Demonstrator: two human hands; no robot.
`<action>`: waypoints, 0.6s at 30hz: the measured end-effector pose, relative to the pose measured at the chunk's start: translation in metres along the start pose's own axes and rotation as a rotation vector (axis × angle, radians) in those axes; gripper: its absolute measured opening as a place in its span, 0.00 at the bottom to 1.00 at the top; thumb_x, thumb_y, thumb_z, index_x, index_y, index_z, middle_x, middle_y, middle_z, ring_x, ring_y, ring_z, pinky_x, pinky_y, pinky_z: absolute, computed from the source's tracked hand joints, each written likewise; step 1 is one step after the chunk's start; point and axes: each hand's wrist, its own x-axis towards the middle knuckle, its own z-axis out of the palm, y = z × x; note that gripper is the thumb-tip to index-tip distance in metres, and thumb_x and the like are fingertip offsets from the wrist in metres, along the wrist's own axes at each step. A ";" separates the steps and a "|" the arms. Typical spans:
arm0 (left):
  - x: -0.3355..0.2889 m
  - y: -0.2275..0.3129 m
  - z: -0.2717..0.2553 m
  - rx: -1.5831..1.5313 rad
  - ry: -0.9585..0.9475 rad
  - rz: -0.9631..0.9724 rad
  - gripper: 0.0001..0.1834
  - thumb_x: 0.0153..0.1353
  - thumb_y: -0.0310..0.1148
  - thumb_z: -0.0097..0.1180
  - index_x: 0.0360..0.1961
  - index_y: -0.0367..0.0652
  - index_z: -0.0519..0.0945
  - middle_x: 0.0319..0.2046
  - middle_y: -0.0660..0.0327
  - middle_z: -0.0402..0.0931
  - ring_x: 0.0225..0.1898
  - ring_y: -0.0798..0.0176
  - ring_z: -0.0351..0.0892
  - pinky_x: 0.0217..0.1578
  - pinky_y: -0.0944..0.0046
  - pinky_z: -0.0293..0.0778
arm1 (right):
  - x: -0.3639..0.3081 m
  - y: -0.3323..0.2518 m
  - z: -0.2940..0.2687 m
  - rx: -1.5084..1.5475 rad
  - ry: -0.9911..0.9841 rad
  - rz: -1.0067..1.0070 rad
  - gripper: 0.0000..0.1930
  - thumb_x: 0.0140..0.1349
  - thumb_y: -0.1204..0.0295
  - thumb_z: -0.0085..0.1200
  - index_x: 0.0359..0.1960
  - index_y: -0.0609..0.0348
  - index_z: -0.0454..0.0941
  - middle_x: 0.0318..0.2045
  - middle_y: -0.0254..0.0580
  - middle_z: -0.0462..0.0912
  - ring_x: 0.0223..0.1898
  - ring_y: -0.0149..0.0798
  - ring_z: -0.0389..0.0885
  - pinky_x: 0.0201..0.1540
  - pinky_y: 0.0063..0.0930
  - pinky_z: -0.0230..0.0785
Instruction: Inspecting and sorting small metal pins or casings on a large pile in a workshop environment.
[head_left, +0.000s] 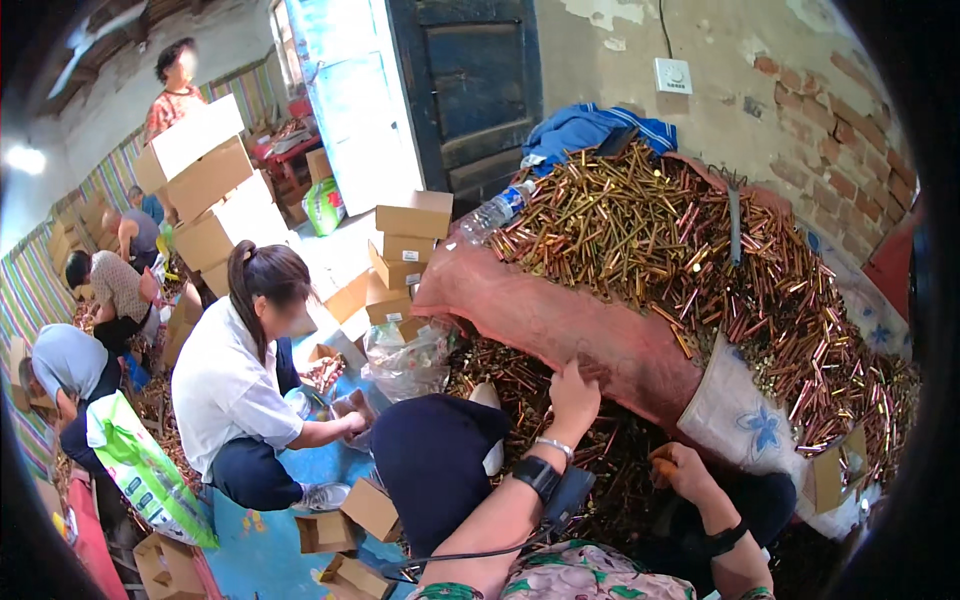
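Note:
A big heap of thin metal rods (pixel 610 220), brass and copper in colour, lies on a raised pink sheet (pixel 540 310) in front of me. My left hand (pixel 575 398) is at the sheet's near edge, its fingers drawn together; a small brownish blur at the fingertips cannot be made out. Lower and to the right, my right hand (pixel 690 474) has its fingers curled inward, with something orange at the fingertips that is too small to name. Beneath both hands, more loose rods (pixel 610 470) lie in shadow.
To my left a co-worker in a white shirt (pixel 230 370) squats beside open cardboard boxes (pixel 370 508). Stacked boxes (pixel 405 250) and a clear plastic bottle (pixel 497 212) stand or lie farther back. A metal hook tool (pixel 735 225) rests on the heap. Other people work at far left.

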 end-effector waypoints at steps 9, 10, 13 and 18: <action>0.086 0.097 -0.109 -0.361 0.346 0.230 0.29 0.50 0.25 0.52 0.54 0.29 0.60 0.49 0.37 0.66 0.52 0.40 0.66 0.52 0.54 0.62 | -0.002 0.030 0.017 -0.058 0.077 -0.001 0.08 0.61 0.76 0.48 0.40 0.66 0.71 0.23 0.40 0.77 0.22 0.29 0.75 0.25 0.22 0.69; 0.088 0.105 -0.120 -0.385 0.339 0.219 0.28 0.50 0.23 0.51 0.54 0.29 0.60 0.47 0.38 0.68 0.50 0.40 0.68 0.51 0.55 0.63 | 0.004 0.051 0.015 -0.124 0.094 -0.010 0.08 0.61 0.76 0.48 0.40 0.66 0.71 0.23 0.40 0.78 0.21 0.29 0.75 0.24 0.22 0.69; 0.090 0.114 -0.130 -0.358 0.397 0.243 0.27 0.49 0.21 0.50 0.53 0.30 0.61 0.44 0.40 0.71 0.48 0.40 0.70 0.49 0.56 0.65 | 0.003 0.044 0.020 -0.197 0.081 0.050 0.10 0.60 0.74 0.51 0.40 0.67 0.72 0.26 0.42 0.78 0.25 0.32 0.76 0.28 0.25 0.69; 0.093 0.111 -0.119 -0.668 0.192 0.227 0.26 0.50 0.22 0.51 0.52 0.30 0.62 0.29 0.56 0.72 0.31 0.59 0.73 0.35 0.63 0.69 | 0.009 0.063 0.022 -0.266 0.074 0.089 0.12 0.58 0.72 0.53 0.41 0.68 0.73 0.29 0.45 0.79 0.29 0.35 0.78 0.30 0.28 0.70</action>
